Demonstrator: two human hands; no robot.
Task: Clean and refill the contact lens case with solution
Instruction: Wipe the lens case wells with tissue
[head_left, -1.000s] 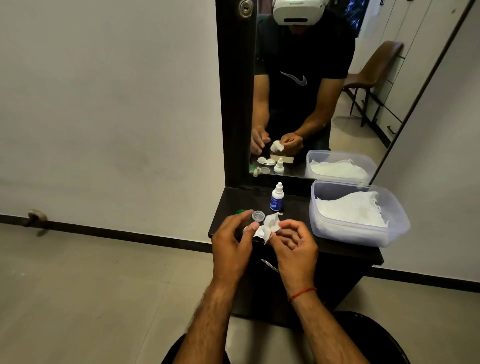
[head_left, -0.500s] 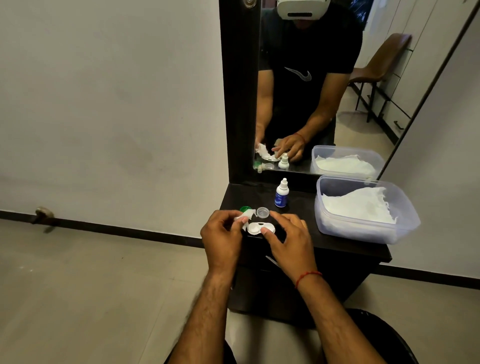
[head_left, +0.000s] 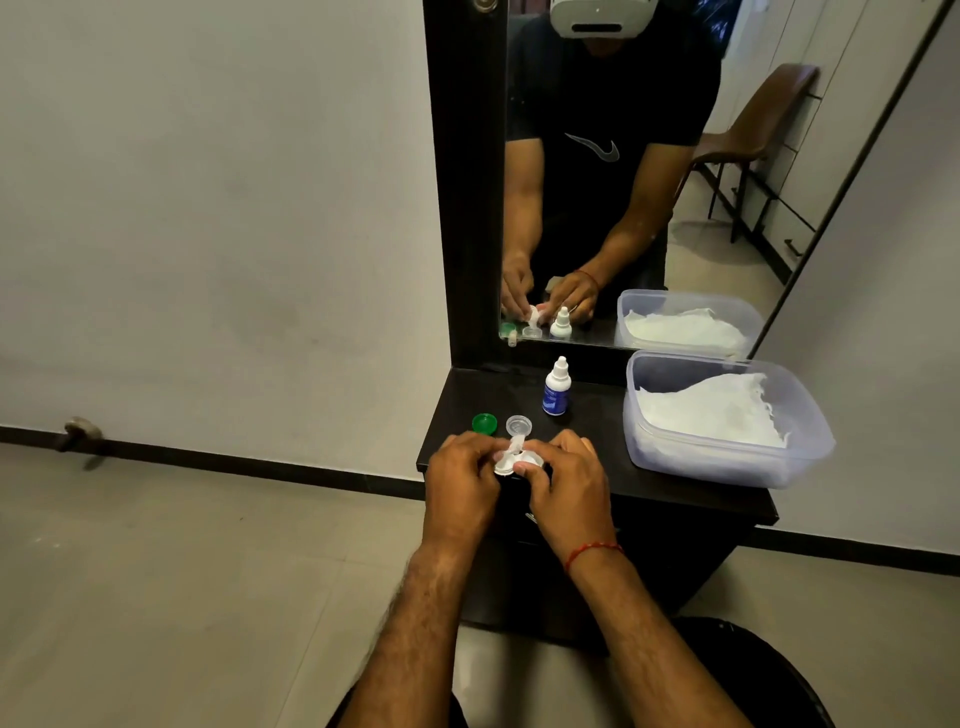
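The white contact lens case (head_left: 529, 460) lies near the front edge of the dark dresser top (head_left: 597, 462), both wells uncapped. My right hand (head_left: 563, 480) grips its right side. My left hand (head_left: 461, 475) pinches a small white tissue (head_left: 515, 446) and pushes it into the left well. Its green cap (head_left: 484, 423) and clear cap (head_left: 519, 425) lie just behind the case. The small solution bottle (head_left: 557, 387), white with a blue label, stands upright further back.
A clear plastic tub (head_left: 727, 462) holding white tissues sits on the right of the dresser top. A mirror (head_left: 675, 171) in a dark frame rises behind and reflects the scene. Grey tiled floor lies to the left and below.
The hands came down from mid-air to the dresser top. The tissue passed to my left hand, which now works it into the left well, while my right hand took hold of the case.
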